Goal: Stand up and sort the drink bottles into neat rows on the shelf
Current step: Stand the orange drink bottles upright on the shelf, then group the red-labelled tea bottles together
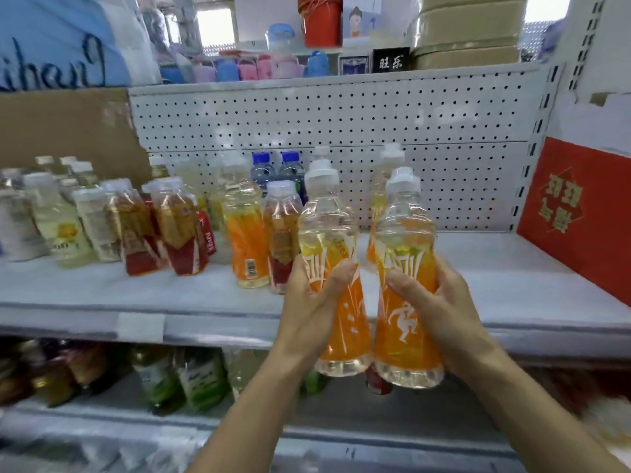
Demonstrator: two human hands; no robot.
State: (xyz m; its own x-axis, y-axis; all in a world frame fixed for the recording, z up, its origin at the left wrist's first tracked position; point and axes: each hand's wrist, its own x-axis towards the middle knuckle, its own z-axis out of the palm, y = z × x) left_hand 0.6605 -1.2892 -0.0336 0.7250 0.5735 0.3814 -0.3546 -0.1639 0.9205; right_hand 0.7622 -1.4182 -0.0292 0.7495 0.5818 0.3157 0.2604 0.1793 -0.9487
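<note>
Left hand (309, 302) and right hand (440, 302) each grip an orange bottle (406, 322), both off the shelf (512, 285); rows there look ragged, plenty left.

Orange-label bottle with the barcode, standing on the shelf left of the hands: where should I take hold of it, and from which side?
Probably at the narrowed waist of the barcode bottle, coming from the front. It stands upright at the shelf front; neighbours crowd its right side and back, so only the front is open. Both hands are busy: the left hand and right hand each hold a bottle.
</note>
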